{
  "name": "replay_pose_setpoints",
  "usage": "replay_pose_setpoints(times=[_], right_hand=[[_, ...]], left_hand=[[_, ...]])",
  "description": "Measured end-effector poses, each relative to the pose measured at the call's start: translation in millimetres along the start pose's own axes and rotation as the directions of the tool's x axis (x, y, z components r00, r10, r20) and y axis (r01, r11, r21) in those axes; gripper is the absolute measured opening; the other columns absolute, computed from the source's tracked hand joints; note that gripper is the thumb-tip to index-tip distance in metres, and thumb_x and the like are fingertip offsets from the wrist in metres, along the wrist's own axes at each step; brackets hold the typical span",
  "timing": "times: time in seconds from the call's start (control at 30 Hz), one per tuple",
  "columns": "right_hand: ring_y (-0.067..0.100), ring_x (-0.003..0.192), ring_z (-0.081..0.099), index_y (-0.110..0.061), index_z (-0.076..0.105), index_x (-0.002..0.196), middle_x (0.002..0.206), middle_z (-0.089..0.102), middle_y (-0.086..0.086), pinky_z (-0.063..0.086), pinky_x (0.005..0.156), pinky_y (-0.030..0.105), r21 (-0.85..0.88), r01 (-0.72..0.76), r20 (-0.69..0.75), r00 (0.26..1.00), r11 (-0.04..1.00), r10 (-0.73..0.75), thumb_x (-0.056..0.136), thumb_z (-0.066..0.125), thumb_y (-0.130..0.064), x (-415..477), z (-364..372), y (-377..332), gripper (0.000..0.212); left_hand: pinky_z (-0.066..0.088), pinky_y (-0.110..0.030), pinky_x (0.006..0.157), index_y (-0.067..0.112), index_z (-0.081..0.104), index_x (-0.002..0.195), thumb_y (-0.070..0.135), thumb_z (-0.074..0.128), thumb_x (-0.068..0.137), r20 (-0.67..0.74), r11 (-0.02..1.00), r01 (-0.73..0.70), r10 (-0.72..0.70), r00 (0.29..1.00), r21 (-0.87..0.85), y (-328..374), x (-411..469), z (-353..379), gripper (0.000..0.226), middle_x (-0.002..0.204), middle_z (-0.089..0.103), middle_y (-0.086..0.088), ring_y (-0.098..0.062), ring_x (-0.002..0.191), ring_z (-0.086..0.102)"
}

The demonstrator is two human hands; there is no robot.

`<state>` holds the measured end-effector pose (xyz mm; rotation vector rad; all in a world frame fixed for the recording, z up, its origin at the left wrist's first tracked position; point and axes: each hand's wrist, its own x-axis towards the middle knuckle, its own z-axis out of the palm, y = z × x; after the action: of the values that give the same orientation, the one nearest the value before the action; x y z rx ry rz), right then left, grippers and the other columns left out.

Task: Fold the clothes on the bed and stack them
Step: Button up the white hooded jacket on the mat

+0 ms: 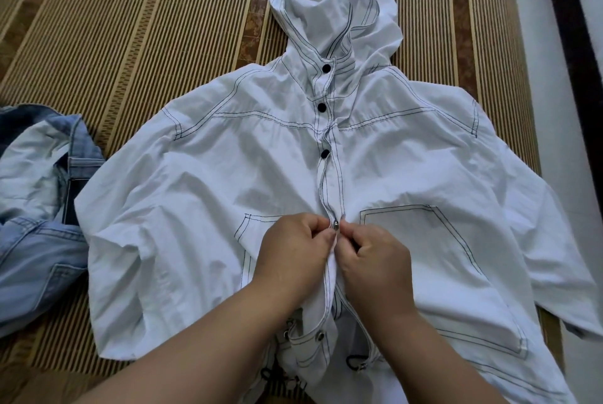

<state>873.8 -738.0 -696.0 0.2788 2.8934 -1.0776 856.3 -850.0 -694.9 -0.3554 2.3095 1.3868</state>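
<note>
Left hand (295, 248) and right hand (375, 258) both pinch the white hooded jacket (254, 158) at its zipper pull (335, 226).

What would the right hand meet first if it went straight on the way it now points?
Probably the left hand, across the zipper pull of the white jacket; the right hand points up-left at it.

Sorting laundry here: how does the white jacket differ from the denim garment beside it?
The white jacket lies spread flat, front up; the denim garment lies crumpled. The jacket is white with dark stitching; the denim is blue. Left hand and right hand pinch the jacket's front; the denim is untouched. Both lie on the striped mat.
</note>
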Motion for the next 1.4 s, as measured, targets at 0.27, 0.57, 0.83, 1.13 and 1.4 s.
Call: replay_pose_setpoints(times=[0.27,0.57,0.83,1.13,1.4], right_hand=[[0.024,0.070,0.056,-0.002,0.072,0.076,0.067,0.064,0.010,0.038,0.064,0.031,0.094,-0.078,-0.047,0.995,0.992,0.083,0.080,0.064,-0.001,-5.6,7.3,-2.6,0.008],[-0.018,0.081,0.058,-0.021,0.073,0.109,0.089,0.068,-0.020,0.037,0.071,-0.004,0.243,-0.248,0.072,0.969,0.938,0.238,0.086,0.067,-0.014,6.5,-16.6,19.5,0.025],[0.010,0.079,0.056,-0.032,0.060,0.086,0.082,0.059,-0.010,0.035,0.067,0.023,-0.188,-0.283,0.333,0.883,0.940,0.332,0.070,0.073,-0.042,-29.3,-25.8,48.7,0.022],[0.023,0.105,0.053,-0.025,0.056,0.108,0.103,0.052,0.000,0.040,0.083,0.031,-0.390,-0.161,0.402,0.856,0.907,0.325,0.077,0.055,-0.023,-38.8,-16.4,51.2,0.031],[0.031,0.102,0.057,-0.025,0.048,0.114,0.103,0.059,0.007,0.044,0.075,0.035,-0.492,-0.222,0.296,0.866,0.842,0.402,0.078,0.050,-0.017,-68.5,-29.6,47.2,0.037]], left_hand=[[0.031,-0.009,0.049,0.023,0.068,0.067,0.018,0.064,0.085,-0.006,0.995,-0.055,0.056,0.998,0.082,0.2,3.5,0.6,0.019,0.044,0.050,0.017,0.004,0.051,0.048],[0.038,-0.010,0.064,0.033,0.067,0.110,0.030,0.068,0.081,-0.005,0.994,-0.030,0.031,1.000,0.102,0.3,5.3,-5.8,0.029,0.079,0.063,0.019,-0.002,0.081,0.061],[0.048,-0.029,0.079,0.040,0.045,0.110,0.067,0.057,0.056,0.188,0.870,0.061,-0.174,0.967,0.489,-11.8,-44.7,7.6,0.061,0.103,0.053,0.015,-0.010,0.097,0.057],[0.032,-0.028,0.090,0.033,0.052,0.111,0.045,0.052,0.080,0.295,0.774,-0.202,0.020,0.955,0.601,-38.3,-67.8,11.2,0.033,0.117,0.042,0.012,-0.016,0.113,0.040],[0.031,-0.018,0.055,0.025,0.039,0.060,0.037,0.053,0.078,0.263,0.914,-0.320,0.254,0.931,0.249,-13.0,-67.5,-21.3,0.026,0.058,0.045,0.008,-0.003,0.061,0.044]])
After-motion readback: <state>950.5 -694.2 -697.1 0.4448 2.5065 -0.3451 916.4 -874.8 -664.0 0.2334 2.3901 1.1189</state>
